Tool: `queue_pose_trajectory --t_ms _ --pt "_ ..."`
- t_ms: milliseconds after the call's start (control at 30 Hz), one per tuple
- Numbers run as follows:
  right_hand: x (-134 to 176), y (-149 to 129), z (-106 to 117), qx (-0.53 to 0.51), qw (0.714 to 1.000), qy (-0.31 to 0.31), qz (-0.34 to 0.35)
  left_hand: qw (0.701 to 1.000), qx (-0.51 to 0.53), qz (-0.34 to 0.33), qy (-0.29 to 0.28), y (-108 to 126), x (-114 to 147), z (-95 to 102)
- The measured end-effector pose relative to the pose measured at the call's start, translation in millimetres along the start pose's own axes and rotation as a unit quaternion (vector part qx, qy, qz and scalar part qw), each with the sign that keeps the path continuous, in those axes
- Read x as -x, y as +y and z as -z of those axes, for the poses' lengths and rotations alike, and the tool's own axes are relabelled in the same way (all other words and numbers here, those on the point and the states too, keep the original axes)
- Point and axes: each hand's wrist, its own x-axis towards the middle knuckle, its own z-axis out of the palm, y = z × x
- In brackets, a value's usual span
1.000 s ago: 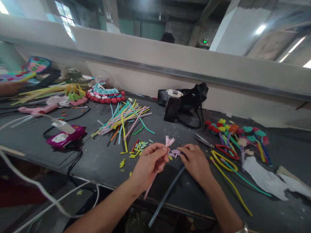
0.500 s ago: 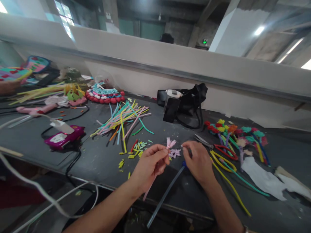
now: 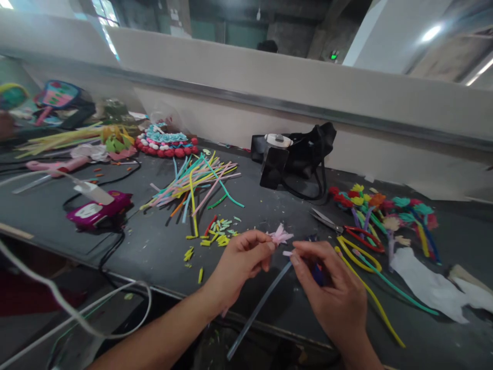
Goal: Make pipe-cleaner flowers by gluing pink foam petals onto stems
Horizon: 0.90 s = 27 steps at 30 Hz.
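Note:
My left hand [image 3: 241, 264] is closed, thumb and forefinger pinching a pale pink pipe-cleaner flower [image 3: 282, 234] at its base. Just right of it, my right hand [image 3: 335, 288] pinches a short pale lilac piece of pipe cleaner [image 3: 287, 253], its end pointing toward the flower without touching it. A long translucent stick [image 3: 258, 311] slants across the table's front edge below the hands. Partly hidden behind my right fingers is a blue object [image 3: 318, 275] whose kind I cannot make out. Short yellow and green cut pieces [image 3: 219, 234] lie left of my hands.
Red-handled scissors [image 3: 358, 236] and bent yellow pipe cleaners [image 3: 370, 288] lie to the right, near finished fuzzy flowers [image 3: 370, 198]. Behind are a black bag [image 3: 310, 154] and a phone [image 3: 274, 167]. A pipe-cleaner pile [image 3: 200, 180] and a purple power strip [image 3: 102, 210] lie left.
My right hand has turned and come lower, and the small lilac piece now shows between its fingertips. The flower in my left hand has tipped to the right.

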Motion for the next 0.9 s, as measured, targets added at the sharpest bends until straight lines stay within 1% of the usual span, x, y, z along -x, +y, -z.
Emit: queue_pose_trajectory --t_ms 133,300,533,900 --pt "0.1 -2.5 1.3 0.02 0.999 0.024 0.012 1.0 -0.022 0.003 -0.006 -2.1 1.7 -3.4" --pt "-0.5 -4.0 2.4 0.03 0.999 0.035 0.014 1.0 -0.011 0.008 -0.018 -4.4 3.1 -5.9" --pt "-0.2 -5.3 1.3 0.036 0.999 0.037 0.005 1.0 0.004 0.01 -0.027 -8.1 2.8 -6.1" --pt "2.0 -6.1 0.2 0.049 0.998 0.046 -0.009 0.999 0.006 0.021 -0.025 -5.2 4.8 -9.0"
